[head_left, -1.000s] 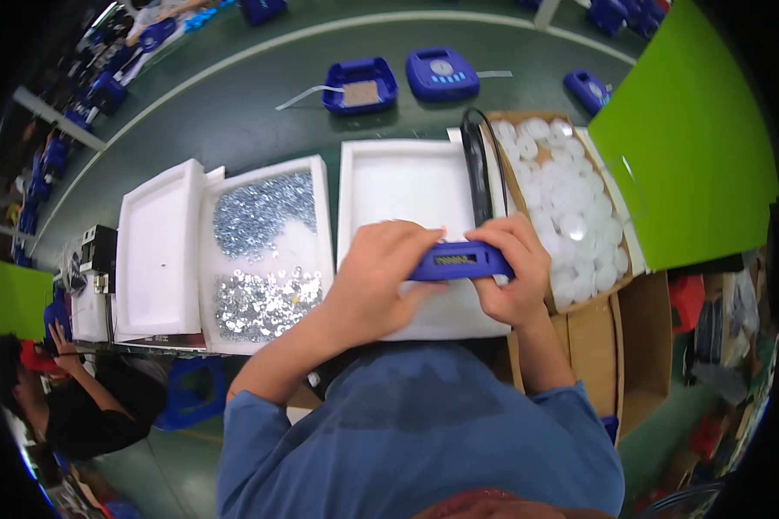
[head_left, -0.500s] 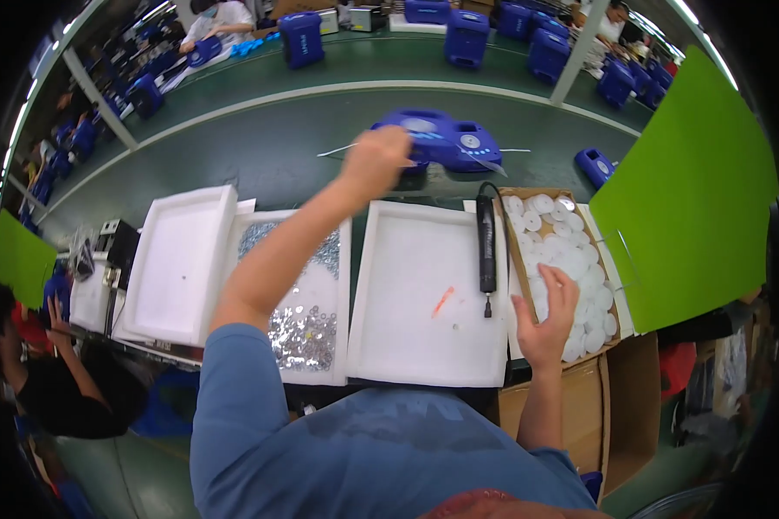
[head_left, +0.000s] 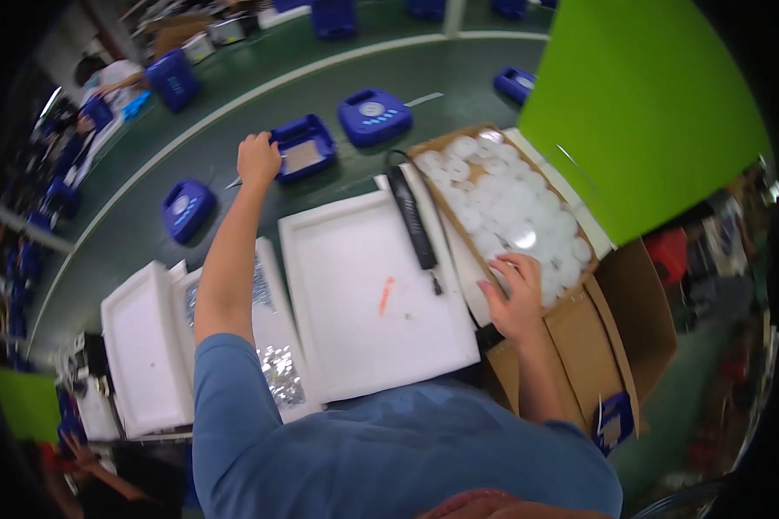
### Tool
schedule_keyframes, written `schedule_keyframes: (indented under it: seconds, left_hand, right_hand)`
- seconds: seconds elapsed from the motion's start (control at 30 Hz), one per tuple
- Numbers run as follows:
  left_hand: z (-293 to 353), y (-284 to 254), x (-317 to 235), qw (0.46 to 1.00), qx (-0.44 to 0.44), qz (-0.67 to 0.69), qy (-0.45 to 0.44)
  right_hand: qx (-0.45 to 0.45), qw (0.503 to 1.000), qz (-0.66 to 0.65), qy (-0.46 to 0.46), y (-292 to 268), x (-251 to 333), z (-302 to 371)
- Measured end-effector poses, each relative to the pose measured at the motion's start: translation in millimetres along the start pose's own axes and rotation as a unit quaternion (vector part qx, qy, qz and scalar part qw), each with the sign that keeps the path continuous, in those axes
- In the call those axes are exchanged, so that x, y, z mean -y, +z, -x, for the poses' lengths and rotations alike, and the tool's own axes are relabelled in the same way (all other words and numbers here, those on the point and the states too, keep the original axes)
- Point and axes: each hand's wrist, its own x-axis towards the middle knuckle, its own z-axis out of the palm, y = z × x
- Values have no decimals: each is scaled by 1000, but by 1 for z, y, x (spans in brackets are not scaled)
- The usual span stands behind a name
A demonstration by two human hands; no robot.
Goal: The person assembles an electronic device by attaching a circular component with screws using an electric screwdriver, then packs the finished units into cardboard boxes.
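The left hand (head_left: 260,158) shifts leftward since the half-second-ago frame, from above the blue casings to the left end of a hollow blue shell (head_left: 303,149). A blue casing with a pale round panel (head_left: 189,210) now lies farther left, where that frame shows bare table (head_left: 130,242); the view turns as well. My reading is that this casing is set aside and the hollow shell is the piece being dealt with.

At the left stands a shallow white tray (head_left: 147,346), then a parts tray (head_left: 273,333) with shiny metal pieces (head_left: 281,376), partly behind the left forearm. The left hand's fingers are curled at the shell's edge; I cannot tell whether they grip it. The shell sits on the table beyond the middle white tray (head_left: 329,285), a tan pad (head_left: 302,156) inside it. An orange mark (head_left: 386,297) shows on that tray, and a black screwdriver (head_left: 411,216) lies along its right side. Beyond, just right of the shell, is another blue casing (head_left: 374,118).

Farther right, the right hand (head_left: 518,298) is at the near edge of the box (head_left: 476,172) of white discs (head_left: 515,203), fingers loosely spread, with nothing visible in its grasp. A green panel (head_left: 649,112) rises beyond.

Pale markings show on the screwdriver and casings, too blurred to read.
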Motion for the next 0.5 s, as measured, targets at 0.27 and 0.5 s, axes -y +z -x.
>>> schedule_keyframes:
  seconds: [0.27, 0.5]
  left_hand:
    - [-26, 19, -148, 985, 169, 16, -37]
    - [-62, -48, -65, 980, 178, -73, -52]
  right_hand:
    - [-17, 999, 29, -14, -34, -13, -29]
    - [98, 986, 129, -38, 16, -126, -156]
